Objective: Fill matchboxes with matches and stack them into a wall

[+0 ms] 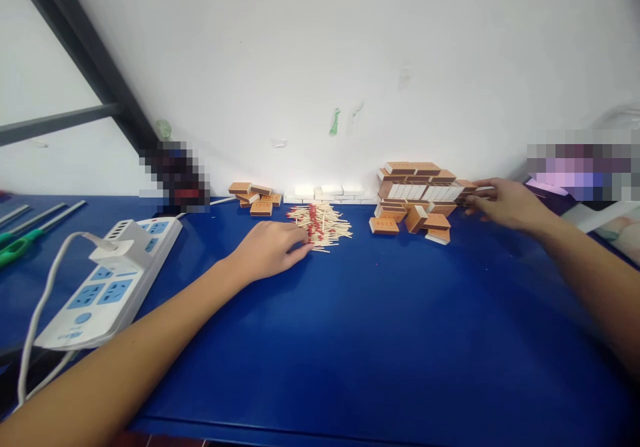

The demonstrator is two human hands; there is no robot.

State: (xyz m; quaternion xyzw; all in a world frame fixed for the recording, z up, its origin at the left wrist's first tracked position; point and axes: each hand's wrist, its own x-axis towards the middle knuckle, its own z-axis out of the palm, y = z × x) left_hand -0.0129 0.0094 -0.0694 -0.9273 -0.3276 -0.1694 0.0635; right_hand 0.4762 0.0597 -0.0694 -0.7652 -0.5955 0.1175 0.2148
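Note:
On the blue table, my left hand lies palm down at the left edge of a pile of red-tipped matches. Its fingers and thumb close in on the matches nearest to it, and the fingertips are partly hidden. At the far right, my right hand has its thumb and fingers around a matchbox at the right end of a stack of matchboxes. Some boxes in the stack show their white sides. Several loose matchboxes lie in front of the stack.
A small heap of matchboxes lies left of the matches. White matchbox trays line the wall behind them. A white power strip with a plugged-in adapter and cable stands at the left, near green-handled tools. A dark metal frame rises there.

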